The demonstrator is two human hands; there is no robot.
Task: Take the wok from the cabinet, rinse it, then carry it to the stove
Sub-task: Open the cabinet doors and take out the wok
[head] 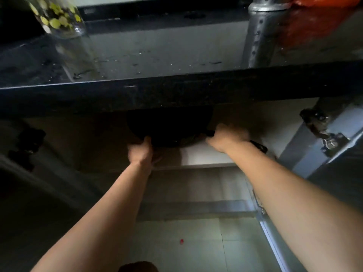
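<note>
A black wok sits inside the dark cabinet under the counter, its upper part hidden by the black counter edge. My left hand grips the wok's near left rim. My right hand is closed around the wok's black handle, whose end sticks out past my wrist to the right. Both hands are blurred.
The cabinet doors stand open: a dark one at left, a grey one with a metal hinge at right. On the counter above stand a glass jar, a metal post and an orange bag. Tiled floor lies below.
</note>
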